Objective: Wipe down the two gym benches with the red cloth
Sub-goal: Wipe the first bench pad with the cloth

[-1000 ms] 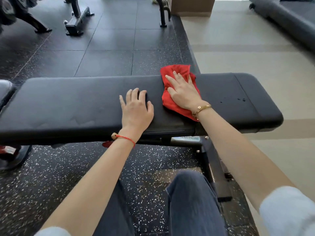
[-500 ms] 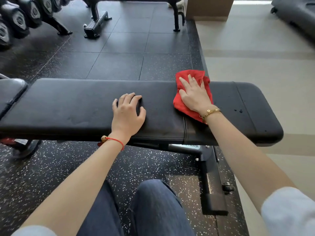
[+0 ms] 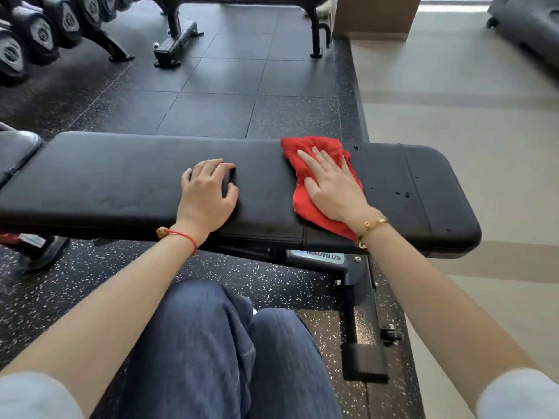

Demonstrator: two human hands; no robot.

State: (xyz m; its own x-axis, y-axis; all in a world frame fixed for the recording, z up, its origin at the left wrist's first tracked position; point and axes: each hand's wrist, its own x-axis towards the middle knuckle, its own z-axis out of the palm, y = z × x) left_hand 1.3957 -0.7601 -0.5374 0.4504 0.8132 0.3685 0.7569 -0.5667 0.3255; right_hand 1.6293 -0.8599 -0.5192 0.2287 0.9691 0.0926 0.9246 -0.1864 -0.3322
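Right hand (image 3: 335, 186) lies flat on the red cloth (image 3: 314, 173), fingers straight and spread, palm pressing it down onto the bench (image 3: 121, 182). No pinch, no curl round the fabric. Cloth is bunched, sitting on the right part of the long pad, running from the far edge to the near edge, where a corner hangs just over by the wrist. A gold bracelet (image 3: 373, 226) is on that wrist.

Left hand (image 3: 207, 192) rests on the pad, near the middle of the bench, well apart from the cloth. Fingers bent at the knuckles, tips on the vinyl, thumb out to the side; it holds nothing. Red string bracelet (image 3: 181, 235) on that wrist.

Bench is black, padded, lying across the view. A seam splits off the short end section on the right. Dark droplets (image 3: 402, 194) sit on the pad just right of the cloth, a few more near the far edge. Frame under it carries a "NAUTILUS" label (image 3: 322, 257); black support foot (image 3: 363, 343) runs toward the camera.

Second pad (image 3: 15, 149) partly visible at the left edge, just beside the bench end.

Containers: a dumbbell rack (image 3: 36, 34) top left, holding a row of black dumbbells. A cardboard box (image 3: 375, 16) stands at the top; contents not visible.

Legs in dark jeans (image 3: 217, 358) at the bottom.
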